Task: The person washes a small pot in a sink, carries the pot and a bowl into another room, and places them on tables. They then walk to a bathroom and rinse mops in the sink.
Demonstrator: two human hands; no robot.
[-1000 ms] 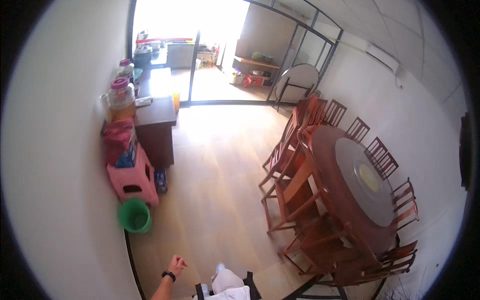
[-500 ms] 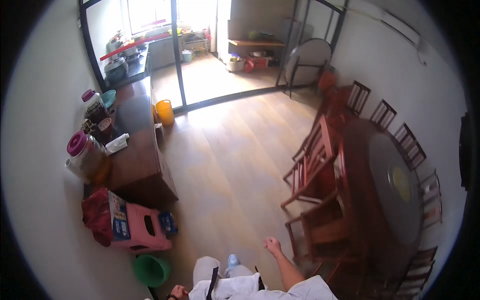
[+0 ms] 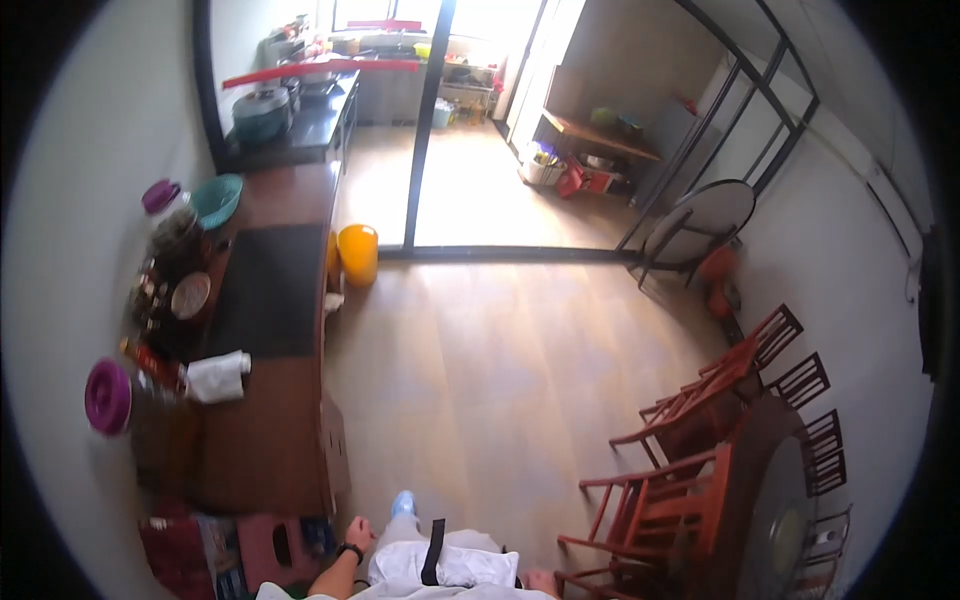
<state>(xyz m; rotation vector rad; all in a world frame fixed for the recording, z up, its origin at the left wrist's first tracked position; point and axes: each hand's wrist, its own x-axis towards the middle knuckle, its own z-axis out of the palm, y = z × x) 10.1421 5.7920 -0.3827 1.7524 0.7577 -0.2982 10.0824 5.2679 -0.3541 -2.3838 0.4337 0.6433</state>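
Observation:
My left hand (image 3: 360,533), with a dark band at its wrist, hangs low beside my light clothing. Its fingers are loosely bent and apart, and nothing shows in them. Nearest to it are the end of the brown counter (image 3: 270,480) and a pink plastic stool (image 3: 272,550). My right hand (image 3: 542,582) is at the bottom edge, partly cut off near a wooden chair (image 3: 700,500); its fingers are too blurred to read. A light blue shoe cover (image 3: 403,503) shows on one foot.
Ahead, a dark-framed glass partition (image 3: 424,130) opens onto a kitchen. A yellow bucket (image 3: 359,254) stands by the counter. On the right are a round table (image 3: 735,520) and several chairs. A folded round tabletop (image 3: 700,225) leans near the wall.
I have moved forward across the floor, and the view has turned right. The counter and yellow bucket appear closer. My left hand has swung forward; my right hand has swung back to the bottom edge.

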